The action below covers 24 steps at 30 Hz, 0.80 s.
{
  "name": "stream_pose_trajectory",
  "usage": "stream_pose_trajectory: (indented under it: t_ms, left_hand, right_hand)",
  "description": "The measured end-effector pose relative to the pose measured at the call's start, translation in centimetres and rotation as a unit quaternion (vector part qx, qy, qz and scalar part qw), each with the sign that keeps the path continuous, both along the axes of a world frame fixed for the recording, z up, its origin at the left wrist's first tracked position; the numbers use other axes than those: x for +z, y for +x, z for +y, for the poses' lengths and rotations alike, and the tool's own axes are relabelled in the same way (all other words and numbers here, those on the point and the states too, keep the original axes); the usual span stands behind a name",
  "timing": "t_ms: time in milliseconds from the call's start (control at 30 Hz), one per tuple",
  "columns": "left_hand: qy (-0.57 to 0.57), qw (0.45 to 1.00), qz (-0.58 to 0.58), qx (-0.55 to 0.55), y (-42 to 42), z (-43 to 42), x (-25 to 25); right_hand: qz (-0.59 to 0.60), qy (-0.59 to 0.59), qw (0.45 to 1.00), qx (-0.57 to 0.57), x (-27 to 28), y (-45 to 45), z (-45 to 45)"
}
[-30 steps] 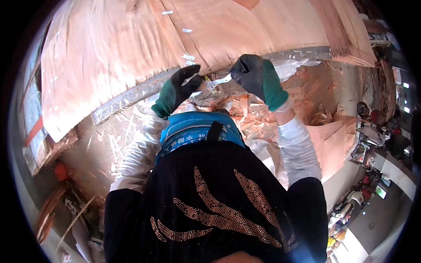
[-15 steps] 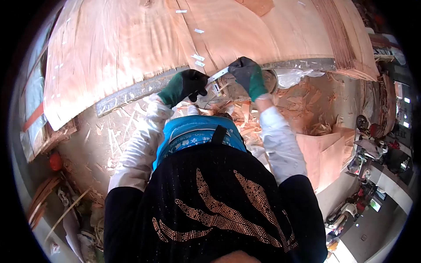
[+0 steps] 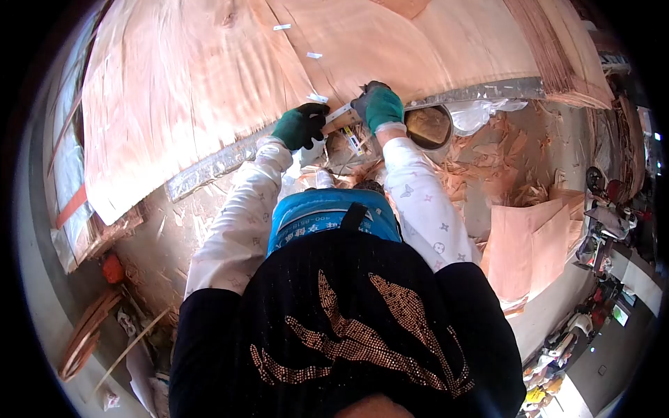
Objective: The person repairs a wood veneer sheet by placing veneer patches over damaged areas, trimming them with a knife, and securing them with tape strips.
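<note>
A short strip of white tape (image 3: pixel 340 112) spans the gap between my two gloved hands at the near edge of a wood veneer sheet (image 3: pixel 188 76). My left hand (image 3: pixel 300 127), in a black and green glove, is closed with its fingertips at the strip's left end. At the other end, my right hand (image 3: pixel 378 106) pinches the strip, its fingers bent over the sheet's edge. Close to my left fingers, a white tape piece (image 3: pixel 317 98) lies on the veneer. Farther up, another tape piece (image 3: pixel 313 55) lies along a seam.
A grey board edge (image 3: pixel 216 161) runs under the veneer. Below it stand a round container (image 3: pixel 428 127) and a small yellow-and-white item (image 3: pixel 354 141). Wood scraps (image 3: pixel 481 164) litter the floor. Veneer pieces (image 3: pixel 529 244) stand at right; a dark-edged stack (image 3: pixel 540 42) lies at upper right.
Both hands have moved slightly up in the view, with the tape strip closer to the veneer's edge. My right hand has shifted left, narrowing the gap, and the round container shows more.
</note>
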<state>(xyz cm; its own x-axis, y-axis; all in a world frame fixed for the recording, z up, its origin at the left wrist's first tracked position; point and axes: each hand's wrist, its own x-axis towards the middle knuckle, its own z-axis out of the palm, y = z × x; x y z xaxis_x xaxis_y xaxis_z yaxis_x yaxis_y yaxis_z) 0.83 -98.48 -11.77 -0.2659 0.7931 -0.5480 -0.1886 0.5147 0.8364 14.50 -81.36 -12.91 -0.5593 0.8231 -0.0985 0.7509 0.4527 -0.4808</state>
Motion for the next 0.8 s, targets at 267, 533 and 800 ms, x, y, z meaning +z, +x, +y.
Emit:
stream_pose_trajectory:
  t_ms: [267,533,800]
  left_hand:
    - [0.023,0.999,-0.035,-0.005,-0.4,-0.3,-0.5]
    - [-0.018,0.996,0.077,-0.035,0.9,-0.6,2.3]
    - [-0.039,0.793,0.579,-0.184,-4.9,0.3,1.0]
  right_hand:
    - [0.122,0.177,0.965,0.147,-0.4,3.6,-4.7]
    - [-0.049,0.298,0.931,0.204,-2.7,3.1,-8.6]
    - [-0.095,0.283,0.93,0.216,-2.3,2.8,-8.7]
